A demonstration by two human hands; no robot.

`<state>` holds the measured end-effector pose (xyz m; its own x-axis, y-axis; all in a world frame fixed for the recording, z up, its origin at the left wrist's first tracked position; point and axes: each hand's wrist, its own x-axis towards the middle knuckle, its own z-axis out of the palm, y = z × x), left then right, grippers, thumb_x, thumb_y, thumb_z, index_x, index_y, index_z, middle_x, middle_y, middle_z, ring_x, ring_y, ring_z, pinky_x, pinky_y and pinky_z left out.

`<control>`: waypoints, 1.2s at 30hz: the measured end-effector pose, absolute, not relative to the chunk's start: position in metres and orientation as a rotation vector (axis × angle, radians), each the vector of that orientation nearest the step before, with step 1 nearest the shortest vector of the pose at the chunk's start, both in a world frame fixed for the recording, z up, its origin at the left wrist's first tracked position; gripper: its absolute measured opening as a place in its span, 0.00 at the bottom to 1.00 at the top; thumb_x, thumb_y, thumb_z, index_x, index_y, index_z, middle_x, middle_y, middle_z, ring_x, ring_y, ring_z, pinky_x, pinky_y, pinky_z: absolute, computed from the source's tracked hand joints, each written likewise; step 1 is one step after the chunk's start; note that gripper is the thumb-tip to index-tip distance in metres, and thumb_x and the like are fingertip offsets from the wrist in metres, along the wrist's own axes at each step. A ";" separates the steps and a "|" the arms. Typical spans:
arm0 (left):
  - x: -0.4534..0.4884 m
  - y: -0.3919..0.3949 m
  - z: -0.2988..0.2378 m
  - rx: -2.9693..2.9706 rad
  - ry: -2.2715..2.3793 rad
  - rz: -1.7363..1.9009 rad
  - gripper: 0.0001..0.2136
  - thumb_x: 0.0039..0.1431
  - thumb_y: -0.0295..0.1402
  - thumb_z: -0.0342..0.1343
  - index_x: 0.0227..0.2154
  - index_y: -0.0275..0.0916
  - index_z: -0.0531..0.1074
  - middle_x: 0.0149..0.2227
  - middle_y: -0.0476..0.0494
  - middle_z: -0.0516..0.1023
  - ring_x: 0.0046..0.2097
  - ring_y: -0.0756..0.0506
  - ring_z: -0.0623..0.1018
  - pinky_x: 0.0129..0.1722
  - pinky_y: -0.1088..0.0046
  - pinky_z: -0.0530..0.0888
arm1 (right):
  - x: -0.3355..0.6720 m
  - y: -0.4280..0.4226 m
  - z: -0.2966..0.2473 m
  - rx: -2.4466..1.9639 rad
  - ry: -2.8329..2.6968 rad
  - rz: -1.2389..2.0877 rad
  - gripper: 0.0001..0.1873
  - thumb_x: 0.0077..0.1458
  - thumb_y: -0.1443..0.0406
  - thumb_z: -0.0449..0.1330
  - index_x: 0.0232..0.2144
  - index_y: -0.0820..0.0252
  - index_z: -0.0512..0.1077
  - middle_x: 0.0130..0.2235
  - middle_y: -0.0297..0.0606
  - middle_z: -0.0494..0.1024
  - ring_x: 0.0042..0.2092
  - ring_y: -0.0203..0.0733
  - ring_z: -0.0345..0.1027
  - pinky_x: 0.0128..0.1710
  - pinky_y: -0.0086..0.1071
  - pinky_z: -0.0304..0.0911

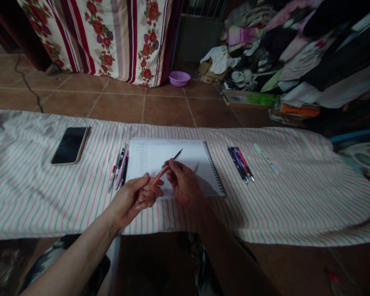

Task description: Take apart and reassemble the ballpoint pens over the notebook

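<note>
An orange pen (164, 170) with a black tip is held over a white spiral notebook (188, 158) that lies on a striped cloth. My right hand (183, 182) pinches the pen near its middle, tip pointing up and away. My left hand (136, 198) is curled round the pen's lower end, close beside the right hand.
A dark phone (69, 145) lies at the left on the striped cloth (296, 185). Several pens (119, 170) lie left of the notebook, more pens (241, 164) to its right. Beyond are tiled floor, a purple bowl (179, 78), a floral curtain and heaped clothes.
</note>
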<state>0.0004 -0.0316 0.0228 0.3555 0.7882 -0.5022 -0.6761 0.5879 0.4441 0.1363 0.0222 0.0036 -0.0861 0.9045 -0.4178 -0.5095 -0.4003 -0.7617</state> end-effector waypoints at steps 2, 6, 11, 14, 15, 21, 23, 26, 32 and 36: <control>0.000 -0.032 0.024 0.172 0.768 0.945 0.11 0.58 0.31 0.49 0.34 0.25 0.69 0.24 0.42 0.66 0.20 0.57 0.62 0.11 0.88 0.54 | 0.136 0.022 0.002 -1.094 -0.542 1.694 0.09 0.39 0.61 0.66 0.22 0.61 0.73 0.23 0.30 0.74 0.21 0.24 0.60 0.20 0.19 0.60; 0.000 -0.032 0.023 0.200 0.830 0.917 0.12 0.57 0.32 0.49 0.28 0.26 0.70 0.20 0.44 0.66 0.18 0.58 0.58 0.10 0.88 0.51 | 0.136 0.023 0.001 -1.096 -0.539 1.687 0.09 0.39 0.61 0.66 0.22 0.61 0.73 0.23 0.30 0.74 0.21 0.24 0.61 0.21 0.19 0.60; -0.001 -0.032 0.018 0.232 0.847 0.938 0.11 0.56 0.31 0.51 0.25 0.26 0.71 0.20 0.43 0.67 0.18 0.59 0.58 0.11 0.88 0.52 | 0.135 0.023 0.000 -1.080 -0.537 1.686 0.10 0.39 0.61 0.66 0.22 0.61 0.74 0.24 0.30 0.74 0.22 0.23 0.61 0.21 0.17 0.59; -0.002 -0.032 0.016 0.250 0.862 0.938 0.09 0.54 0.30 0.53 0.25 0.26 0.71 0.20 0.43 0.68 0.18 0.59 0.58 0.12 0.88 0.53 | 0.135 0.022 0.000 -1.080 -0.541 1.680 0.10 0.39 0.60 0.66 0.22 0.61 0.74 0.24 0.30 0.74 0.22 0.23 0.61 0.21 0.18 0.60; -0.003 -0.033 0.016 0.254 0.859 0.938 0.09 0.53 0.29 0.54 0.25 0.26 0.72 0.20 0.43 0.68 0.18 0.59 0.58 0.12 0.88 0.52 | 0.135 0.022 0.000 -1.079 -0.546 1.677 0.10 0.39 0.60 0.66 0.22 0.61 0.74 0.24 0.31 0.74 0.22 0.24 0.61 0.21 0.18 0.60; -0.004 -0.033 0.017 0.249 0.896 0.917 0.08 0.53 0.28 0.53 0.25 0.26 0.72 0.21 0.40 0.70 0.17 0.60 0.59 0.12 0.89 0.53 | 0.135 0.023 0.000 -1.084 -0.571 1.670 0.10 0.39 0.60 0.66 0.22 0.61 0.74 0.24 0.31 0.74 0.23 0.23 0.61 0.21 0.17 0.59; -0.004 -0.032 0.017 0.257 0.896 0.920 0.08 0.53 0.27 0.53 0.25 0.26 0.73 0.20 0.40 0.70 0.18 0.59 0.59 0.12 0.88 0.54 | 0.135 0.023 0.000 -1.080 -0.573 1.670 0.11 0.39 0.59 0.66 0.22 0.61 0.74 0.24 0.30 0.74 0.23 0.23 0.61 0.21 0.17 0.59; -0.004 -0.032 0.016 0.276 0.899 0.921 0.08 0.53 0.27 0.53 0.25 0.26 0.73 0.20 0.41 0.70 0.18 0.59 0.60 0.12 0.88 0.54 | 0.134 0.023 -0.001 -1.078 -0.570 1.667 0.11 0.38 0.59 0.66 0.22 0.61 0.74 0.24 0.30 0.74 0.22 0.22 0.61 0.21 0.16 0.59; -0.006 -0.034 0.012 0.328 0.897 0.945 0.07 0.51 0.27 0.56 0.26 0.27 0.74 0.22 0.41 0.70 0.22 0.56 0.66 0.14 0.88 0.57 | 0.135 0.023 0.000 -1.084 -0.569 1.670 0.11 0.38 0.59 0.66 0.22 0.62 0.74 0.24 0.30 0.74 0.22 0.23 0.61 0.21 0.17 0.59; -0.006 -0.034 0.012 0.333 0.896 0.952 0.06 0.51 0.27 0.56 0.26 0.27 0.75 0.23 0.42 0.70 0.24 0.55 0.68 0.16 0.87 0.61 | 0.135 0.024 0.000 -1.070 -0.560 1.672 0.12 0.37 0.60 0.67 0.22 0.62 0.74 0.24 0.30 0.74 0.22 0.23 0.61 0.21 0.17 0.59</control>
<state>-0.0064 -0.0344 0.0120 0.2679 0.8161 -0.5121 -0.5607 0.5643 0.6060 0.1349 0.0236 -0.0003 -0.0760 0.9219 -0.3799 -0.5076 -0.3637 -0.7811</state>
